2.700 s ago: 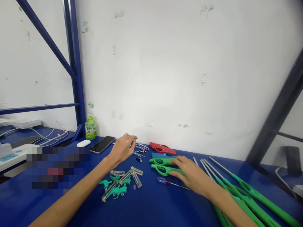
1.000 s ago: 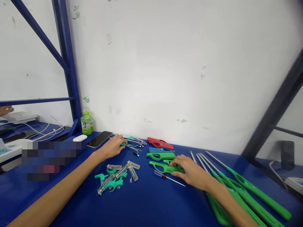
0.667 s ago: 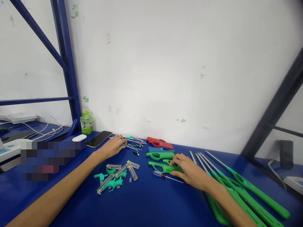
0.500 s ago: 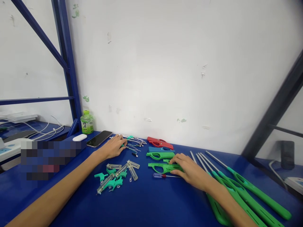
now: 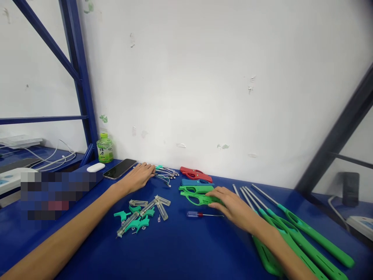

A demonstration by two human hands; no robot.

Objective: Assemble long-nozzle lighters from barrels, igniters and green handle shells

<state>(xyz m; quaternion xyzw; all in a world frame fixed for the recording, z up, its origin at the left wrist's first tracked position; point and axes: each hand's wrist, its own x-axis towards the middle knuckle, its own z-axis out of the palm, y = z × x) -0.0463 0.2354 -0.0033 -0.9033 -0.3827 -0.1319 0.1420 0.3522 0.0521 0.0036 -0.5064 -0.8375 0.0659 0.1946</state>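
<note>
My left hand (image 5: 140, 175) lies at the near end of a pile of thin metal rods with wires (image 5: 167, 172). Its fingers curl downward, and their tips are hidden. My right hand (image 5: 229, 200) is closed around the right end of a green lighter casing (image 5: 194, 199). That casing lies just in front of another green casing (image 5: 189, 189). Behind them are a blue casing (image 5: 192, 182) and a red casing (image 5: 201, 177). A screwdriver (image 5: 194, 214) with a clear purple handle lies in front of my right hand, its shaft pointing right.
Clear plastic tubes (image 5: 162, 210) and teal triggers (image 5: 135, 224) lie heaped at centre left. Several long green lighters (image 5: 317, 237) lie under and beside my right forearm. A phone (image 5: 120, 169), a white case (image 5: 96, 167) and a green bottle (image 5: 105, 149) stand back left by the wall.
My right hand has pushed the green casing back against the other green one, away from the screwdriver. Loose wires beside my left hand now lie closer to the pile.
</note>
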